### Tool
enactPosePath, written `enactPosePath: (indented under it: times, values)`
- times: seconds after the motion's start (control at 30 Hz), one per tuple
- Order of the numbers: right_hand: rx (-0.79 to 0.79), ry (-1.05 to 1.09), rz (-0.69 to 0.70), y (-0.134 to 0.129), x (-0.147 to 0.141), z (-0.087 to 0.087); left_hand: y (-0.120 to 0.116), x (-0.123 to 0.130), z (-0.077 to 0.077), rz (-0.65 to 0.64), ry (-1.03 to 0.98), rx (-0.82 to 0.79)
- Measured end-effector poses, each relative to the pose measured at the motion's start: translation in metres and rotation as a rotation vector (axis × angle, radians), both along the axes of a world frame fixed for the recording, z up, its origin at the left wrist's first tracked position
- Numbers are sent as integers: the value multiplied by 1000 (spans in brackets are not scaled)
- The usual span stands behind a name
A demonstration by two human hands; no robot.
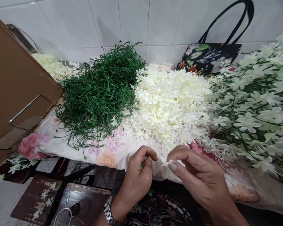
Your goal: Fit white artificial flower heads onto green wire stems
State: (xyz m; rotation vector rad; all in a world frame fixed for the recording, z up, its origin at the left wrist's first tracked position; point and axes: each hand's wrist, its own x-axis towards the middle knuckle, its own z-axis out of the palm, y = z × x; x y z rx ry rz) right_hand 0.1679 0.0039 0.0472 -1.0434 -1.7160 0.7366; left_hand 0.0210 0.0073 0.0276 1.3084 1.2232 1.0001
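Observation:
My left hand (138,180), with a metal watch (108,211) on its wrist, is closed at the front edge of the cloth. A bit of green stem (142,165) shows between its curled fingers; the rest of that stem is hidden. Just to the right, my right hand (199,177) pinches a small white artificial flower (167,163) between thumb and forefinger. The two hands are a short gap apart. Behind them lie a heap of green plastic stems (103,88) and a heap of loose white flower heads (167,100).
White flowers on green stems (252,116) are piled at the right. A floral handbag (209,59) leans against the tiled wall (122,22). At left stands a cardboard box (16,84). A floral cloth (80,153) covers the work surface, and a dark stool (82,201) is below.

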Motion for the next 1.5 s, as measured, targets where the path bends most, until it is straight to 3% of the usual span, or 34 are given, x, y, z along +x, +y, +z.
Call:
enactPosePath:
  times: [0.13,0.33,0.47,0.73,0.93,1.17,1.5]
  values:
    - [43,38,144,-2,-6,6,1,8,2,-108,97,82]
    - [160,-110,-24,1,-2,-10,0,14,8,-183,70,9]
    - [127,-108,-65,2,4,-16,-2,12,6,-148,-64,-33]
    - [49,63,-61,0,5,-18,-9,5,-16,-75,-250,-23]
    - [65,-1,-33,-3,1,-12,-11,0,-24,-74,-358,-46]
    - [145,-100,-7,-3,-3,-11,-9,-2,-17,-127,-328,9]
    - [179,-176,7,-2,-4,-19,-5,-2,-25,-126,-266,49]
